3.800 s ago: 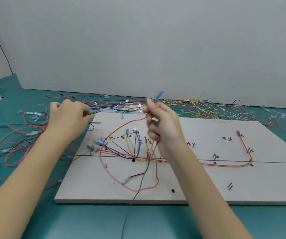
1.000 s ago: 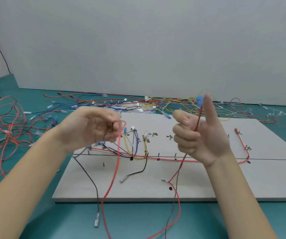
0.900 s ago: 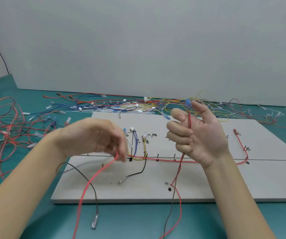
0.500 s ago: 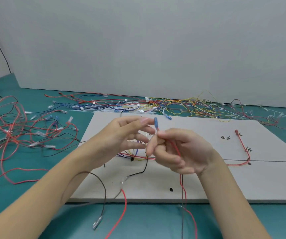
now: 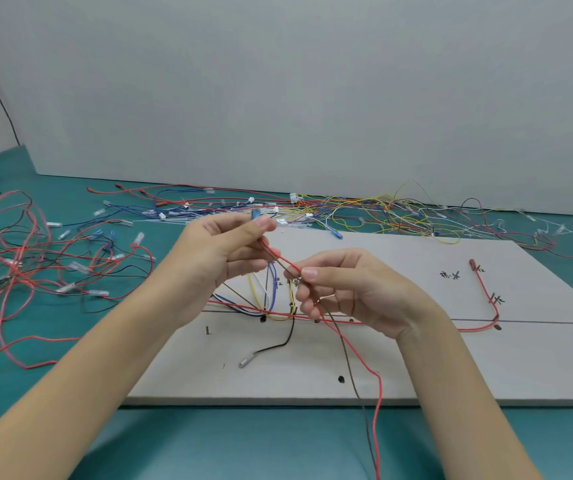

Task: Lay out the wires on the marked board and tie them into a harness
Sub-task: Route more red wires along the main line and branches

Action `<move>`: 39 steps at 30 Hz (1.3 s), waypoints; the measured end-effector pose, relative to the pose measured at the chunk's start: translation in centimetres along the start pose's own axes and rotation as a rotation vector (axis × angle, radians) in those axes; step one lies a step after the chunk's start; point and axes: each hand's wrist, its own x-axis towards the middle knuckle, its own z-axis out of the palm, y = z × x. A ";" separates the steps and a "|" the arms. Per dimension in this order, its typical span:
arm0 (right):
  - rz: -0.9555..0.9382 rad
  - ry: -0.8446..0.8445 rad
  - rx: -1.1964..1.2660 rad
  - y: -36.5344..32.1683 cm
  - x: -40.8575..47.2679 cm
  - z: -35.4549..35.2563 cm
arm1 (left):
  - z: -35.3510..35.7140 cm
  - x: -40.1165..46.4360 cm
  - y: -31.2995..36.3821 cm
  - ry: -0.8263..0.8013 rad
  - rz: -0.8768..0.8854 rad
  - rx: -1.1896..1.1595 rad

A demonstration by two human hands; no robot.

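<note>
Both hands are raised over the marked grey board (image 5: 416, 358). My left hand (image 5: 222, 258) pinches the blue-tipped end (image 5: 255, 213) of a red wire (image 5: 361, 362) paired with a dark wire. My right hand (image 5: 351, 292) pinches the same pair a little lower; the two wires hang from it past the board's front edge. On the board lie a long red wire (image 5: 486, 296) along the drawn line, yellow, blue and white wires (image 5: 264, 296) near the middle, and a black wire with a metal terminal (image 5: 271, 348).
A tangle of red and black wires (image 5: 29, 265) with white terminals lies on the teal table at the left. A long heap of yellow, red and blue wires (image 5: 364, 209) runs behind the board along the white wall. Small pegs and holes (image 5: 341, 378) dot the board.
My left hand dropped its earlier red loop and came over to take the blue-tipped end from my right hand. My right hand slid down the wire pair.
</note>
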 end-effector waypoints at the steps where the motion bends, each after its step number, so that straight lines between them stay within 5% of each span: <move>1: -0.003 0.012 -0.019 0.0 0.0 0.0 | 0.0 0.0 0.0 0.010 -0.005 0.013; 16: -0.005 0.111 -0.075 -0.6 -0.5 -0.7 | -2.5 0.9 0.5 -0.090 -0.280 0.094; 24: 0.007 0.055 -0.134 -0.8 -1.4 -1.6 | -4.1 0.7 1.6 -0.322 -0.408 0.194; 29: 0.025 -0.007 -0.189 -0.8 -1.4 -1.3 | -4.0 1.0 1.4 -0.329 -0.437 -0.269; 34: 0.051 -0.097 -0.219 -0.7 -1.7 -1.5 | -4.8 1.3 0.9 -0.463 -0.461 -1.082; 39: 0.094 0.001 -0.321 -0.4 -1.3 -1.5 | -5.1 1.3 0.4 -0.379 -0.535 -1.199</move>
